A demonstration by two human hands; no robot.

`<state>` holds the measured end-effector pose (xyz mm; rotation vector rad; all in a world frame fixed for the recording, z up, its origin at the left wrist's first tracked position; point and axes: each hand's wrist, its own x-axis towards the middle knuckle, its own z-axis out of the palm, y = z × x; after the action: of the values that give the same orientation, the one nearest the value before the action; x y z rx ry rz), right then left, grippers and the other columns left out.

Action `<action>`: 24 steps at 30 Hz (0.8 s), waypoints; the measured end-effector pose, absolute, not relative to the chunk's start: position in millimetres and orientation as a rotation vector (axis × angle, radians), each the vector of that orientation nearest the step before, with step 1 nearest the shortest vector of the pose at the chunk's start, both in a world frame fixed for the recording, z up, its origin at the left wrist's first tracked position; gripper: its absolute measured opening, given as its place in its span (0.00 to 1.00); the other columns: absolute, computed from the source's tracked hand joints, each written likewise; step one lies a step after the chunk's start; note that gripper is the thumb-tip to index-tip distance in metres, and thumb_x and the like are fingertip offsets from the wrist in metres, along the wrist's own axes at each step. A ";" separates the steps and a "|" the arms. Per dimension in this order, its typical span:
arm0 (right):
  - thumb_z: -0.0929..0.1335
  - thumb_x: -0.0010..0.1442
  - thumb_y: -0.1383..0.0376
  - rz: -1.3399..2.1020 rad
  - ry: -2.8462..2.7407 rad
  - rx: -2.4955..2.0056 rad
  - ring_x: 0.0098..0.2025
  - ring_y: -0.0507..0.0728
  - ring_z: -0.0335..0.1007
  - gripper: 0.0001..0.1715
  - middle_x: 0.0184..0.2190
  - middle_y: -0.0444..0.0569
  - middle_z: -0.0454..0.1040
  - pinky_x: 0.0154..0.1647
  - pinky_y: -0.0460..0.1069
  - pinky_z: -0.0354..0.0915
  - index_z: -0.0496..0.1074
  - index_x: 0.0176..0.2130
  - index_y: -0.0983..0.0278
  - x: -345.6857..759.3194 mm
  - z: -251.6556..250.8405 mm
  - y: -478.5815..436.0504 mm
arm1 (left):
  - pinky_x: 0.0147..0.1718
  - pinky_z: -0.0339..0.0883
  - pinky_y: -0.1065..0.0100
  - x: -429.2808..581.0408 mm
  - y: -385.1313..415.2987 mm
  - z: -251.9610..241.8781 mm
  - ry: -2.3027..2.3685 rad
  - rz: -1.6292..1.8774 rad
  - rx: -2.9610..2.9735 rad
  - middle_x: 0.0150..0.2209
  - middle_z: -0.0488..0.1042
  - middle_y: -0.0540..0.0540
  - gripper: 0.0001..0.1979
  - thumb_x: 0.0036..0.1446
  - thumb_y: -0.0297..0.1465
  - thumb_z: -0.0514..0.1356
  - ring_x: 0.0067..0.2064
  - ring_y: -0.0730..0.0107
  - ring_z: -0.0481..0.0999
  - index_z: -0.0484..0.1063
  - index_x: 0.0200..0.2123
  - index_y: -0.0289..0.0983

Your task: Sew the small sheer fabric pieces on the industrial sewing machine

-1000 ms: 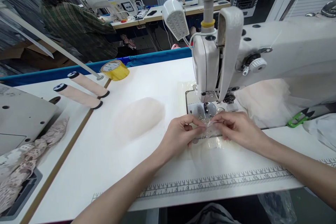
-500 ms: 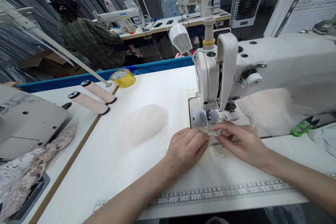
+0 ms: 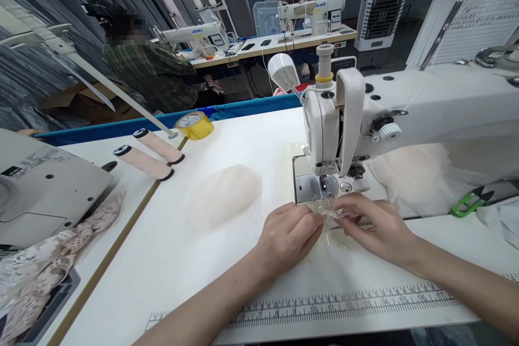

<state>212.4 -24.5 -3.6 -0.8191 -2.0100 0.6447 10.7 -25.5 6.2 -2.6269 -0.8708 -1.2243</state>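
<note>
Just in front of the needle plate (image 3: 310, 188), we hold a sheer fabric piece (image 3: 333, 215), pinched narrowly between thumb and fingers of our right hand (image 3: 377, 227) and closed in our left hand (image 3: 290, 239), whose back now rolls upward where a second ago its thumb showed. To our left, a grey tray (image 3: 74, 279) holds bunched lace (image 3: 60, 266); farther back are a cardboard box (image 3: 59, 96) and a clear plastic bin (image 3: 265, 19), whose contents we cannot make out.

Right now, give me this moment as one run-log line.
left hand: at sheer material, grip hidden; right hand: pinching same piece; sewing machine: needle area just beyond hands
</note>
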 end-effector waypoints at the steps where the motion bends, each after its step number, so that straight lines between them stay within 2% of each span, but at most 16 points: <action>1: 0.64 0.63 0.70 0.640 -2.017 -0.808 0.25 0.48 0.71 0.09 0.28 0.43 0.75 0.24 0.42 0.69 0.66 0.45 0.62 212.5 -3.4 -24.7 | 0.23 0.62 0.74 10.7 -25.5 6.5 -0.871 -1.219 -2.629 0.24 0.70 0.53 0.06 0.58 0.21 0.55 0.23 0.77 0.67 0.64 0.35 0.37; 12: 0.63 0.63 0.72 0.540 -2.107 -0.721 0.23 0.48 0.64 0.10 0.29 0.44 0.74 0.23 0.44 0.63 0.66 0.45 0.62 213.0 -0.4 -22.9 | 0.24 0.62 0.73 9.7 -26.2 4.3 -0.880 -1.205 -2.655 0.24 0.72 0.52 0.08 0.56 0.20 0.58 0.24 0.76 0.68 0.64 0.36 0.37; 24: 0.61 0.63 0.73 0.441 -2.169 -0.704 0.24 0.49 0.68 0.13 0.27 0.42 0.74 0.24 0.44 0.65 0.68 0.46 0.61 213.6 2.6 -22.5 | 0.22 0.59 0.72 11.3 -27.1 7.0 -0.886 -1.177 -2.682 0.25 0.72 0.53 0.07 0.57 0.20 0.55 0.22 0.77 0.68 0.62 0.36 0.38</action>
<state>213.6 -22.5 2.6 -0.7044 -2.1692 0.4409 11.3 -27.1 7.0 -2.6822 -0.8858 -1.1767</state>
